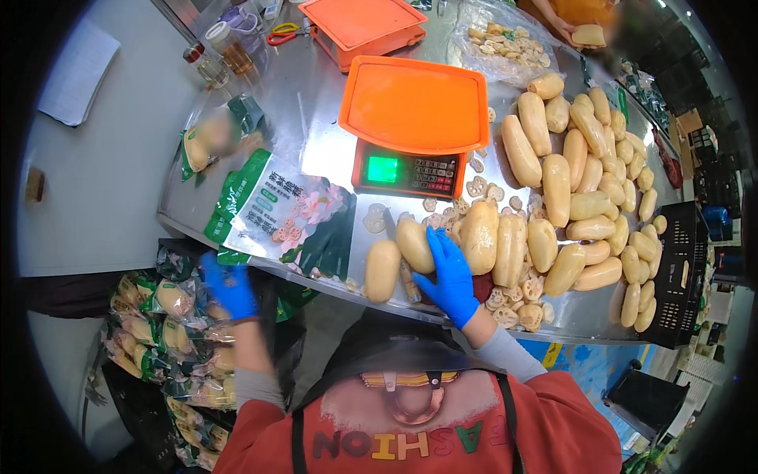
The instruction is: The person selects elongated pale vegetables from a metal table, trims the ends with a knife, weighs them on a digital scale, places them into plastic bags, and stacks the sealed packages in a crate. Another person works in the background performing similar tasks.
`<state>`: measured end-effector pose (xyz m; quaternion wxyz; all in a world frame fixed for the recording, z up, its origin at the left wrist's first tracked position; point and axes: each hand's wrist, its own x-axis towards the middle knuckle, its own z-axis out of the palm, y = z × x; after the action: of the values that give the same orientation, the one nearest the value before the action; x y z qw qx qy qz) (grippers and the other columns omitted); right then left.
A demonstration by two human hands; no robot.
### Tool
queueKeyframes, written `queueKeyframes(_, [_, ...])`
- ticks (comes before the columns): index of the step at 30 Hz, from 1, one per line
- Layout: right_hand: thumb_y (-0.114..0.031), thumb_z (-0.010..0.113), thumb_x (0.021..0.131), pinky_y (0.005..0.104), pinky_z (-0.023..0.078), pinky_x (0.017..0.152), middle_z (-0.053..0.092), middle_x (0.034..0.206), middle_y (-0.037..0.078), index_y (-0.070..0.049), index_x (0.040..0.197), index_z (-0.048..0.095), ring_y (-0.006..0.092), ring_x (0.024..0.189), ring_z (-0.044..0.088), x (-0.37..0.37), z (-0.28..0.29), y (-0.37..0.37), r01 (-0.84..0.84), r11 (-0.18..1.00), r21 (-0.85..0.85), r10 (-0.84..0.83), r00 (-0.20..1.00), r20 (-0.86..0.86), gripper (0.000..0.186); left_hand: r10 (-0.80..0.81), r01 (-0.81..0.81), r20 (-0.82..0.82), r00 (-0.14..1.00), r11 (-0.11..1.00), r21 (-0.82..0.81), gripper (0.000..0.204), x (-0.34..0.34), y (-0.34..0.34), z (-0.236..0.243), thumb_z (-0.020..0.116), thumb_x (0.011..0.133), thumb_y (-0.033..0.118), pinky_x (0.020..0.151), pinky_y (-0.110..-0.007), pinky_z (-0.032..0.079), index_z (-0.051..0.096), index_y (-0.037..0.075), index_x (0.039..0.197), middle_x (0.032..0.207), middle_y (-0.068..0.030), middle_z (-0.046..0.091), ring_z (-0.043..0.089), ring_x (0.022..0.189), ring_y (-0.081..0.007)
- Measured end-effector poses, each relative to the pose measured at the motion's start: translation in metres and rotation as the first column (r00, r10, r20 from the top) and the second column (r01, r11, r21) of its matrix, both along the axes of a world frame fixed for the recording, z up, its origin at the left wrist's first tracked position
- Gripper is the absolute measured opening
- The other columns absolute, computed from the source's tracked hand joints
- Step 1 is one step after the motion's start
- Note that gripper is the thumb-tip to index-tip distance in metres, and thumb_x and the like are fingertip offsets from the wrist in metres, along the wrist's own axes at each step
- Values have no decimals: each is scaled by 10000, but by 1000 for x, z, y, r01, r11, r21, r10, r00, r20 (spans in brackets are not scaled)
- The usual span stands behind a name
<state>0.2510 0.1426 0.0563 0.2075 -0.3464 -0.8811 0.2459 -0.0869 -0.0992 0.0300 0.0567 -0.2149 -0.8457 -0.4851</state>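
Observation:
My right hand (448, 276), in a blue glove, is closed against a peeled lotus root (414, 246) near the table's front edge, thumb below it and fingers along its right side. Another lotus root (382, 271) lies just to the left. Between them shows what looks like a knife's wooden handle (410, 283), partly covered. Off the table's front edge at the left, my blue-gloved left hand (229, 286) is smeared by motion, so its fingers cannot be read. It is over filled lotus root bags (178, 336). A green and white printed bag (276, 209) lies flat on the table.
An orange scale (414, 107) with a lit display stands mid-table, a second orange scale (363, 24) behind it. Whole lotus roots (557, 189) pile up at right, beside a black crate (681, 272). Cut slices (529, 316) lie in front. Across the table, a person's hand (564, 30) holds a piece.

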Motion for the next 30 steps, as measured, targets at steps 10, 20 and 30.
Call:
queueKeyframes(10, [-374,516,871,358,452,807,521,1225,99,-87,1298,419,243,1059,537,19,-5,20,-331,150,-931,-596,722,-353,524,-651,725,325,686,648,-232,1014,184,137,-4,793,599,247,961,-423,381,207,41,1401,1227,-209,430,438,1145,-359])
queueKeyframes(20, [-318,520,881,320,370,968,485,1237,112,1,1325,352,207,1145,466,10,22,35,-584,136,-801,-569,615,-545,572,-609,457,610,506,790,409,809,155,125,-25,703,712,105,966,-379,395,252,36,1380,1302,-157,404,452,1158,-270])
queueKeyframes(30, [-282,634,826,354,320,1023,397,1347,192,-32,1402,252,261,1245,390,3,25,55,-274,672,-688,-163,852,-498,735,-557,126,781,284,829,545,711,142,120,-35,641,708,143,908,-397,453,319,30,1332,1232,-155,461,510,1089,-296])
